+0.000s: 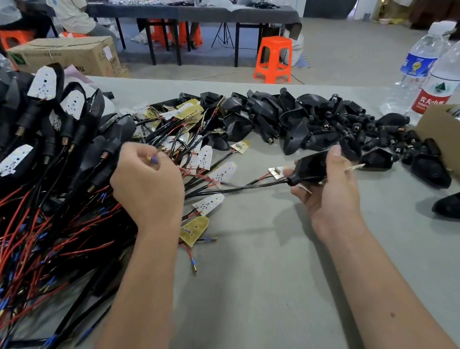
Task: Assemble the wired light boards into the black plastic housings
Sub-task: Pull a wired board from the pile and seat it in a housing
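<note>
The right hand [329, 186] gripped a black plastic housing [313, 166] above the tabletop's [283, 272] middle, stem pointing left. Its wires [239, 186] ran left toward the left hand [147, 183], whose fingers pinched a blue-sleeved wire terminal [153, 159]. The light board [277, 172] sat just outside the housing.

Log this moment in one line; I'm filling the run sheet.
step: threading wires | right hand: grips black housing | left hand: pinches wire end | table: loose boards

Single head-worn wide-angle cam, looking forward and down over the worktop [268, 269]. Close on both forearms; room behind visible up top. No second view to overlap.
</note>
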`<state>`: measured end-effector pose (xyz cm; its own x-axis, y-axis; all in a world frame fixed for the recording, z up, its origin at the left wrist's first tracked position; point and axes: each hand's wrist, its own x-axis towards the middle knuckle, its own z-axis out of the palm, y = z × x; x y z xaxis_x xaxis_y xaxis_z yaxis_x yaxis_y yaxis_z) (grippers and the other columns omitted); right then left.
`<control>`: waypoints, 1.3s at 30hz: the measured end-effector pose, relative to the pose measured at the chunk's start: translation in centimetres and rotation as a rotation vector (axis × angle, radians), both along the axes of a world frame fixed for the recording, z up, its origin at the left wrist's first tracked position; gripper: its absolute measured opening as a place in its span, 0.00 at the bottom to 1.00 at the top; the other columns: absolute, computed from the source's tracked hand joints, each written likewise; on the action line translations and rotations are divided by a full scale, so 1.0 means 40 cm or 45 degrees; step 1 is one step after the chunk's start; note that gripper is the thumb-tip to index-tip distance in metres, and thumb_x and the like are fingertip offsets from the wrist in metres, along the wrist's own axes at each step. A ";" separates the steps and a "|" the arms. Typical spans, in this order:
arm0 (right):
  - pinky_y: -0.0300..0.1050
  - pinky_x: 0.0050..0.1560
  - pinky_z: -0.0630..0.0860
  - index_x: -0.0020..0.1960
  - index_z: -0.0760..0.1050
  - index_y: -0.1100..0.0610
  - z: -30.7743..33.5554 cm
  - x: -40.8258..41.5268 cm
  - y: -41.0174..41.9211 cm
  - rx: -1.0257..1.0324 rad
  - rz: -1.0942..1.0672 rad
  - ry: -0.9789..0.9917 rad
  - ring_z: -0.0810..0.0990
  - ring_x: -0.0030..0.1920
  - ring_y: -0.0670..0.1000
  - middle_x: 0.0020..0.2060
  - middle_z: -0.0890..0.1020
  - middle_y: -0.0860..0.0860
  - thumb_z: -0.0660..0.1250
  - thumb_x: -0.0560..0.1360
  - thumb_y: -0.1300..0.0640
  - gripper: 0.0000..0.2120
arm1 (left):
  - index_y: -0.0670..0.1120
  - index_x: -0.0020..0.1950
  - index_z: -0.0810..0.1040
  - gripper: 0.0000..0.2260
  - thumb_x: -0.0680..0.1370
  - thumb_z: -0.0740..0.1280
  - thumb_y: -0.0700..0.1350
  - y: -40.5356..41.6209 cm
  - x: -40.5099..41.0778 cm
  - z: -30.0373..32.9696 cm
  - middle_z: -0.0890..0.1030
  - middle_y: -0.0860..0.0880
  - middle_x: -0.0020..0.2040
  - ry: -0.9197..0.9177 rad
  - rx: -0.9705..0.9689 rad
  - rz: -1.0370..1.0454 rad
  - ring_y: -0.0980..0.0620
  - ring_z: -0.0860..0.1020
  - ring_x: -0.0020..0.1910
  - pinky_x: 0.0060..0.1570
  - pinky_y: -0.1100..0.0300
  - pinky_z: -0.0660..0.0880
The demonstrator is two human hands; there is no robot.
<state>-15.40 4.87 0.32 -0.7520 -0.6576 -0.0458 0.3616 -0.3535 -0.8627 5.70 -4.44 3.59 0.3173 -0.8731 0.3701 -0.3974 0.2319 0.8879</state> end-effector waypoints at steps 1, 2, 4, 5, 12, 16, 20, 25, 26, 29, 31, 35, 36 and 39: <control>0.42 0.26 0.78 0.55 0.70 0.52 0.001 0.008 0.000 0.008 0.016 0.024 0.88 0.41 0.60 0.43 0.85 0.57 0.64 0.82 0.42 0.13 | 0.44 0.53 0.78 0.11 0.72 0.67 0.35 0.010 -0.004 -0.002 0.81 0.47 0.48 -0.235 -0.087 0.112 0.41 0.78 0.54 0.53 0.56 0.67; 0.42 0.25 0.77 0.54 0.71 0.52 0.000 0.014 0.000 0.031 0.026 0.054 0.88 0.41 0.60 0.43 0.85 0.57 0.65 0.82 0.41 0.14 | 0.44 0.55 0.77 0.15 0.69 0.67 0.34 0.017 -0.009 0.000 0.80 0.44 0.53 -0.359 -0.209 0.174 0.39 0.75 0.58 0.55 0.57 0.63; 0.41 0.23 0.75 0.56 0.72 0.53 0.001 0.021 0.000 0.083 0.045 0.137 0.88 0.41 0.62 0.42 0.86 0.57 0.66 0.81 0.41 0.16 | 0.43 0.55 0.79 0.15 0.68 0.68 0.36 0.029 -0.035 0.011 0.80 0.44 0.53 -0.377 -0.385 0.043 0.39 0.75 0.56 0.58 0.57 0.64; 0.40 0.22 0.73 0.56 0.73 0.55 0.003 0.022 -0.002 0.101 0.057 0.182 0.88 0.41 0.62 0.42 0.87 0.58 0.66 0.81 0.40 0.18 | 0.43 0.54 0.79 0.12 0.71 0.68 0.38 0.030 -0.054 0.013 0.81 0.45 0.50 -0.309 -0.394 -0.158 0.42 0.77 0.52 0.59 0.56 0.69; 0.41 0.20 0.71 0.42 0.79 0.57 0.001 0.045 -0.007 0.269 -0.048 0.353 0.82 0.27 0.54 0.35 0.86 0.57 0.69 0.78 0.35 0.23 | 0.47 0.48 0.82 0.09 0.73 0.78 0.47 0.080 -0.164 -0.055 0.81 0.56 0.37 -0.394 0.150 -1.177 0.65 0.75 0.30 0.35 0.70 0.71; 0.44 0.21 0.74 0.40 0.80 0.58 0.004 0.055 -0.005 0.248 -0.050 0.386 0.84 0.29 0.55 0.34 0.86 0.57 0.65 0.80 0.35 0.26 | 0.48 0.47 0.83 0.11 0.69 0.81 0.46 0.075 -0.154 -0.063 0.84 0.55 0.43 -0.353 0.241 -1.203 0.65 0.76 0.33 0.37 0.70 0.71; 0.41 0.26 0.77 0.43 0.81 0.60 -0.001 0.054 -0.007 0.215 -0.057 0.422 0.86 0.33 0.55 0.35 0.87 0.56 0.60 0.82 0.36 0.28 | 0.47 0.52 0.82 0.18 0.68 0.83 0.47 0.085 -0.148 -0.056 0.83 0.52 0.50 -0.399 0.284 -1.245 0.51 0.82 0.39 0.43 0.62 0.78; 0.44 0.28 0.78 0.47 0.84 0.58 -0.012 0.040 -0.015 0.245 0.073 0.362 0.86 0.34 0.59 0.40 0.87 0.61 0.52 0.84 0.35 0.32 | 0.44 0.48 0.82 0.13 0.70 0.82 0.46 0.069 -0.148 -0.064 0.83 0.51 0.41 -0.310 0.311 -1.136 0.60 0.77 0.32 0.37 0.66 0.74; 0.42 0.27 0.76 0.49 0.84 0.56 -0.014 0.037 -0.016 0.228 0.098 0.350 0.84 0.31 0.56 0.41 0.87 0.60 0.54 0.85 0.36 0.29 | 0.44 0.47 0.82 0.11 0.71 0.81 0.44 0.063 -0.145 -0.065 0.82 0.53 0.38 -0.292 0.315 -1.116 0.62 0.76 0.30 0.35 0.67 0.74; 0.38 0.26 0.69 0.51 0.85 0.48 -0.029 0.017 -0.011 0.337 -0.032 0.568 0.73 0.27 0.45 0.35 0.80 0.49 0.63 0.84 0.43 0.14 | 0.46 0.49 0.82 0.08 0.73 0.79 0.40 0.042 -0.125 -0.071 0.81 0.54 0.39 -0.312 0.257 -1.021 0.59 0.78 0.33 0.38 0.68 0.75; 0.37 0.29 0.68 0.47 0.85 0.47 -0.032 0.000 -0.003 0.379 -0.167 0.644 0.71 0.28 0.43 0.31 0.78 0.44 0.71 0.80 0.50 0.05 | 0.46 0.50 0.83 0.09 0.73 0.79 0.40 0.031 -0.110 -0.074 0.81 0.54 0.39 -0.350 0.197 -0.956 0.58 0.78 0.35 0.41 0.68 0.76; 0.39 0.28 0.72 0.49 0.83 0.57 -0.018 -0.009 0.012 0.174 -0.102 0.512 0.78 0.31 0.48 0.33 0.82 0.49 0.73 0.78 0.64 0.04 | 0.47 0.49 0.83 0.07 0.73 0.78 0.41 0.023 -0.098 -0.079 0.80 0.56 0.38 -0.382 0.123 -0.896 0.59 0.79 0.34 0.44 0.63 0.78; 0.38 0.29 0.74 0.48 0.83 0.57 -0.016 -0.008 0.012 0.151 -0.068 0.525 0.80 0.32 0.48 0.33 0.83 0.50 0.72 0.78 0.65 0.04 | 0.48 0.48 0.83 0.07 0.73 0.78 0.41 0.023 -0.098 -0.079 0.81 0.56 0.38 -0.372 0.109 -0.890 0.58 0.80 0.35 0.46 0.60 0.80; 0.38 0.33 0.78 0.48 0.84 0.58 -0.018 0.003 0.009 0.147 0.042 0.590 0.83 0.32 0.50 0.33 0.85 0.53 0.74 0.76 0.65 0.03 | 0.49 0.46 0.82 0.07 0.73 0.78 0.40 0.030 -0.106 -0.074 0.82 0.55 0.39 -0.310 0.083 -0.912 0.55 0.82 0.39 0.48 0.55 0.81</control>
<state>-15.29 5.23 -0.40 -0.6895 -0.6915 0.2154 -0.0609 -0.2410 -0.9686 1.45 -3.23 0.63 -0.4195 -0.8575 0.2979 -0.3556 0.4572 0.8152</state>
